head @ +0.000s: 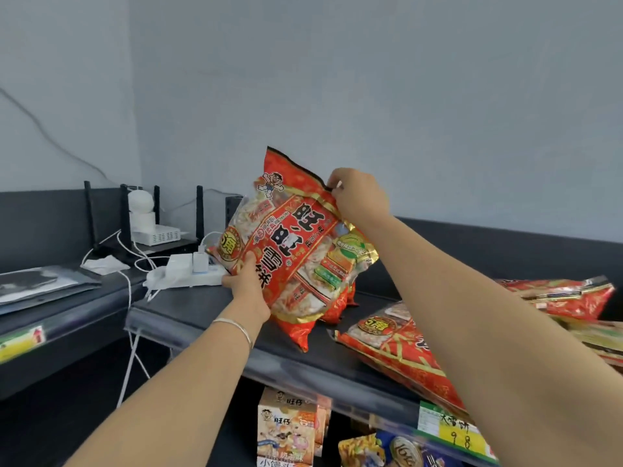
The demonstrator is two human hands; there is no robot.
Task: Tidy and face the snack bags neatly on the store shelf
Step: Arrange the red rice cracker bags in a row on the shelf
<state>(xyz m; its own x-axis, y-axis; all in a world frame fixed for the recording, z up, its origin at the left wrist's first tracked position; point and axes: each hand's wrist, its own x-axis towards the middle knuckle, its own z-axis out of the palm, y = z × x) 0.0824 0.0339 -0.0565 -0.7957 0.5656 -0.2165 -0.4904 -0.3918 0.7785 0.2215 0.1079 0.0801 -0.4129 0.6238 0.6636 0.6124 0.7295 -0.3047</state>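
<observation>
Head view: red snack bag (293,251), upright and tilted on dark shelf (188,308). Left hand (247,288) closed on lower left edge; right hand (359,193) pinching top seam. Likely light, crinkly, slippery, contents brittle; best held by seams.
</observation>
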